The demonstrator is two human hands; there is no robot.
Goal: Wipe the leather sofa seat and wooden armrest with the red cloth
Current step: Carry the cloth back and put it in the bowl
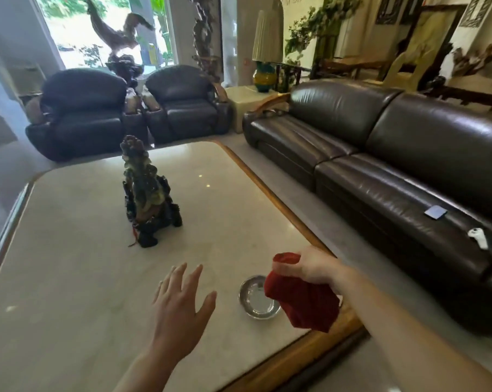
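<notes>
My right hand point(314, 267) grips a bunched red cloth point(301, 301), held above the near right corner of the marble table point(69, 250). My left hand point(182, 304) hovers over the table with fingers spread, holding nothing. The dark brown leather sofa point(380, 165) runs along the right side, across a strip of floor from the table. Its wooden armrest point(270, 104) curves at the far end.
A small metal bowl point(256, 301) sits on the table just under the cloth. A dark carved figurine point(146, 193) stands mid-table. On the sofa seat lie a blue card point(435, 213) and a white controller point(478, 237). Two dark armchairs point(83, 114) stand at the far end.
</notes>
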